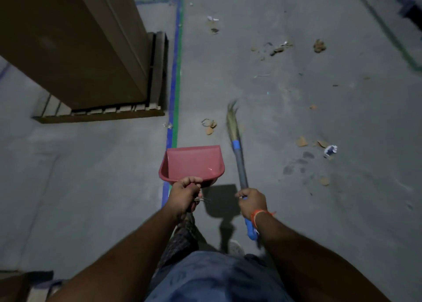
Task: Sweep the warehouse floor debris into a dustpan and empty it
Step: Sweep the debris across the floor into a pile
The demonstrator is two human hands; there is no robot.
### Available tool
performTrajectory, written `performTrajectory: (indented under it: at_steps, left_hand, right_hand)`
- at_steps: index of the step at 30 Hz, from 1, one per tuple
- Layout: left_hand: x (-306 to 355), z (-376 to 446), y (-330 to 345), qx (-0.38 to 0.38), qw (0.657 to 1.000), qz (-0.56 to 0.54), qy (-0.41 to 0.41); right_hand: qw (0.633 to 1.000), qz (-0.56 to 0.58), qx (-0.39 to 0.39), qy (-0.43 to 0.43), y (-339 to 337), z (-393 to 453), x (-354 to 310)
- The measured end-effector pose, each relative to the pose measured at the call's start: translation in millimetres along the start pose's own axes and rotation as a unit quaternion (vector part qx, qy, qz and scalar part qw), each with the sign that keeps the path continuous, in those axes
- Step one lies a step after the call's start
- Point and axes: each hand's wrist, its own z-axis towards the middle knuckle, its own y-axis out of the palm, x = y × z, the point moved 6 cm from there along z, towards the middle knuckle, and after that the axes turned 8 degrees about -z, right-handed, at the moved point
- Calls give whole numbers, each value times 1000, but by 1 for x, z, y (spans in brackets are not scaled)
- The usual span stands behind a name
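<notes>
Head view: our left grip curls round the light, stiff red dustpan at its handle, right grip wraps the broom mid-shaft, loose debris just beyond both.

The dustpan hangs in front of the person, held at its near edge by the left hand. Just right of it, the right hand holds the broom, whose bristle end points away, beyond the dustpan. A tape line runs along the floor from the dustpan's left side into the distance. Left of the line, a tall box stands on a pallet. Right of the line, debris lies scattered ahead and to the right of the broom.
</notes>
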Motion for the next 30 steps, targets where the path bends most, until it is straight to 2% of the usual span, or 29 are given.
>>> performTrajectory:
  at_steps: [4, 8, 16, 22, 27, 30]
  left_hand:
    - [42, 35, -50, 31, 999, -6, -1]
    - [86, 62, -105, 70, 998, -10, 0]
    - [126, 107, -180, 104, 994, -20, -25]
    - [133, 126, -174, 91, 995, -7, -42]
    - [135, 137, -128, 51, 998, 12, -47]
    - [131, 142, -88, 26, 998, 23, -47]
  right_hand:
    - [995, -43, -59, -65, 37, 26, -80]
    - [986, -73, -113, -94, 79, 45, -156]
    - [983, -54, -162, -70, 138, 78, -254]
    - [989, 46, -135, 30, 135, 95, -239]
    - [976, 142, -49, 160, 89, 118, -160]
    - [976, 128, -35, 172, 33, 126, -127]
